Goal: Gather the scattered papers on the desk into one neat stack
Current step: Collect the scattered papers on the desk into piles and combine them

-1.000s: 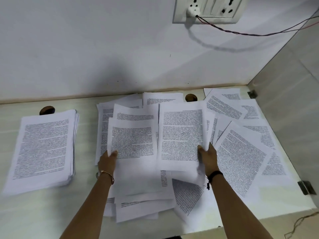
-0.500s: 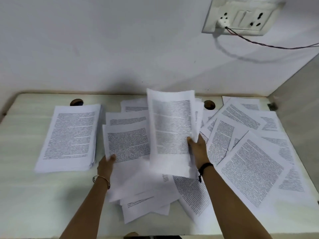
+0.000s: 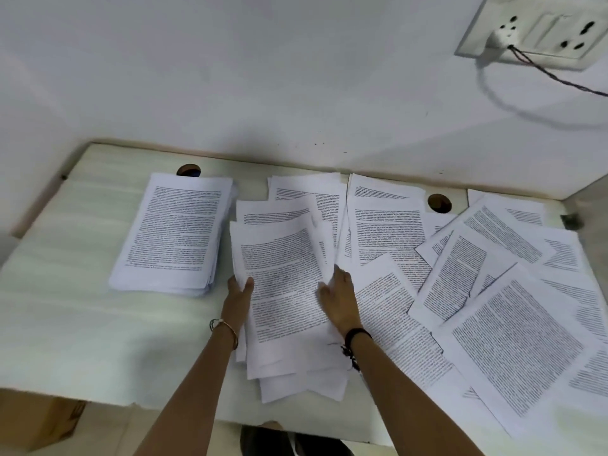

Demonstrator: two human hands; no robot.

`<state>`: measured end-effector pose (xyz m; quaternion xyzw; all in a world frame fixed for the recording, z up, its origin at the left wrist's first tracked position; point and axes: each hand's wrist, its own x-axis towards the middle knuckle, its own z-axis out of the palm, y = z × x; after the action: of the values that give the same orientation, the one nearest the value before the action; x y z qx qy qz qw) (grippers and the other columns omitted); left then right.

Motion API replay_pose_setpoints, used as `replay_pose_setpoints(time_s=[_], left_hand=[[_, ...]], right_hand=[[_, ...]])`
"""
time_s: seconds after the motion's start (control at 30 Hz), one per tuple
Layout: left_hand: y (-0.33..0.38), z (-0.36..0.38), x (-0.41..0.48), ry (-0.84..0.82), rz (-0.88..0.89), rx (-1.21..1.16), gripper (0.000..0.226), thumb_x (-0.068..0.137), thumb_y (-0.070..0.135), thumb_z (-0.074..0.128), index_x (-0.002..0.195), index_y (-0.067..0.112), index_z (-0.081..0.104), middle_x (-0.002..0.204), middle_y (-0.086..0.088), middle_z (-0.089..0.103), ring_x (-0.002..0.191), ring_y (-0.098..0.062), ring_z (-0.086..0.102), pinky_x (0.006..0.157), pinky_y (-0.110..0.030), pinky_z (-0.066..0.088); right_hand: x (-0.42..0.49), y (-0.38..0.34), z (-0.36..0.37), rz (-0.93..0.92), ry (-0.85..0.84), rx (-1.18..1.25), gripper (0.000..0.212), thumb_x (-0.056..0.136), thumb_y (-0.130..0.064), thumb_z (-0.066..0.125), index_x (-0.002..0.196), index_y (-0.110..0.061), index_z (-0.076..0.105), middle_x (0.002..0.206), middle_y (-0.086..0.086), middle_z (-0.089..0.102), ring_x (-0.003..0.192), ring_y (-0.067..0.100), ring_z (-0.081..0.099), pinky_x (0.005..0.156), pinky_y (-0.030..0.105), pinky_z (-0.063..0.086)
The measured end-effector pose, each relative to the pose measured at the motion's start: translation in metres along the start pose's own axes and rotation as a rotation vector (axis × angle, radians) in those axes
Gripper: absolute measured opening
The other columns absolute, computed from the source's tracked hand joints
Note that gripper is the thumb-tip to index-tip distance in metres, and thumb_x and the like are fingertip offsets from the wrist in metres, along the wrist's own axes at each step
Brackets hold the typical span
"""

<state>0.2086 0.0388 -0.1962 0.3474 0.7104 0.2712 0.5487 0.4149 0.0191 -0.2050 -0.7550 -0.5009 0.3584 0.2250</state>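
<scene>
Worktop (image 3: 65, 307), pale and set against a white wall, seen from my head camera as it looks down. Two bare forearms reach in from the front edge. Sheets of white paper printed with dense black text cover most of the surface.

Near the back left corner lies a neat stack (image 3: 174, 232) with squared edges. Its far end partly covers a round cable hole (image 3: 188, 169). Just beside the stack, toward the centre, sits a middle pile (image 3: 283, 284), loosely fanned and running from the middle of the worktop toward the front edge.

My left grip (image 3: 238, 292) grasps this pile at its left edge, with the thumb on the top sheet and the fingers hidden beneath. My right grip (image 3: 339, 297) is released. It lies with straight fingers along the pile's right edge and the thumb spread on the top sheet, and it is slightly blurred.

Scattered papers (image 3: 493, 291) overlap at many angles across the right half, from the back right corner to the front edge. A second cable hole (image 3: 439, 203) shows between sheets near the back edge.

A thin bangle (image 3: 227, 327) circles the left wrist and a dark band (image 3: 357, 334) the right. High on the wall to the right is a socket plate (image 3: 539, 31) holding a white plug (image 3: 501, 37). A dark cord (image 3: 552, 72) trails from it to the right. A cardboard box (image 3: 42, 419) sits below the front left corner.
</scene>
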Motion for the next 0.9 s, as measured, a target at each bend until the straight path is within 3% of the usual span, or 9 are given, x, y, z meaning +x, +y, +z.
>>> replay_pose_setpoints(time_s=[0.07,0.2,0.3,0.47,0.53,0.63,0.73,0.8,0.9], left_hand=[[-0.003,-0.001,0.003,-0.009,0.011,0.0,0.058,0.096,0.036,0.044,0.145,0.013,0.022,0.142,-0.011,0.043,0.128,-0.033,0.045,0.109,-0.045,0.036],[-0.006,-0.001,0.01,-0.039,0.02,-0.042,0.05,0.095,0.025,0.05,0.139,0.013,0.031,0.135,-0.012,0.051,0.12,-0.031,0.051,0.104,-0.042,0.041],[-0.007,-0.001,0.013,-0.048,0.032,-0.087,0.044,0.093,0.016,0.054,0.135,0.012,0.04,0.124,-0.008,0.056,0.111,-0.027,0.056,0.099,-0.038,0.044],[-0.01,-0.002,0.011,-0.093,-0.032,-0.251,0.039,0.084,0.004,0.064,0.122,0.005,0.056,0.116,-0.015,0.063,0.105,-0.034,0.061,0.096,-0.048,0.048],[-0.01,-0.002,0.011,-0.113,-0.031,-0.263,0.039,0.083,0.002,0.063,0.122,0.004,0.057,0.121,-0.019,0.062,0.108,-0.038,0.06,0.096,-0.053,0.047],[-0.002,-0.003,0.014,-0.101,0.007,-0.283,0.042,0.085,0.001,0.062,0.126,0.003,0.055,0.124,-0.018,0.061,0.112,-0.036,0.059,0.1,-0.053,0.044],[0.008,-0.003,0.019,-0.074,0.037,-0.395,0.043,0.085,0.003,0.063,0.127,0.005,0.055,0.126,-0.018,0.06,0.113,-0.035,0.058,0.101,-0.054,0.044],[0.016,0.003,0.016,-0.059,0.024,-0.52,0.038,0.086,0.005,0.061,0.124,0.008,0.057,0.12,-0.016,0.062,0.104,-0.032,0.061,0.091,-0.05,0.052],[0.023,0.021,0.006,-0.021,0.03,-0.683,0.039,0.088,0.003,0.058,0.126,0.01,0.054,0.115,-0.01,0.063,0.101,-0.03,0.061,0.08,-0.042,0.056]], right_hand=[[0.002,-0.004,-0.001,0.056,0.114,0.01,0.054,0.092,-0.011,0.048,0.142,0.001,0.03,0.13,0.021,0.042,0.12,0.035,0.041,0.096,0.039,0.04],[-0.001,-0.009,0.002,-0.085,-0.062,-0.014,0.065,0.094,-0.009,0.046,0.151,-0.002,0.015,0.137,0.018,0.037,0.121,0.03,0.04,0.101,0.035,0.04],[0.002,-0.011,0.002,-0.045,0.041,0.034,0.066,0.091,-0.011,0.042,0.151,-0.003,0.016,0.134,0.019,0.04,0.116,0.031,0.044,0.097,0.034,0.041],[0.004,-0.01,-0.003,-0.098,-0.254,0.133,0.057,0.099,-0.01,0.043,0.151,-0.018,0.023,0.155,0.002,0.031,0.141,0.017,0.031,0.116,0.028,0.026],[0.006,-0.009,-0.013,-0.072,-0.264,0.221,0.054,0.101,-0.02,0.046,0.151,-0.023,0.026,0.154,-0.008,0.03,0.142,0.01,0.028,0.118,0.029,0.023],[0.004,-0.006,-0.032,0.042,-0.157,0.388,0.054,0.095,-0.043,0.052,0.146,-0.029,0.037,0.135,-0.015,0.049,0.122,0.005,0.047,0.103,0.024,0.036],[-0.002,0.008,-0.045,0.204,0.048,0.556,0.056,0.087,-0.059,0.054,0.134,-0.029,0.05,0.113,-0.009,0.064,0.103,0.011,0.058,0.091,0.028,0.044],[-0.005,0.021,-0.054,0.294,0.156,0.665,0.057,0.08,-0.067,0.056,0.122,-0.029,0.059,0.11,-0.007,0.066,0.098,0.014,0.061,0.089,0.031,0.047],[-0.011,0.034,-0.062,0.344,0.101,0.949,0.059,0.07,-0.078,0.058,0.09,-0.023,0.067,0.092,0.003,0.064,0.083,0.022,0.059,0.074,0.033,0.052]])
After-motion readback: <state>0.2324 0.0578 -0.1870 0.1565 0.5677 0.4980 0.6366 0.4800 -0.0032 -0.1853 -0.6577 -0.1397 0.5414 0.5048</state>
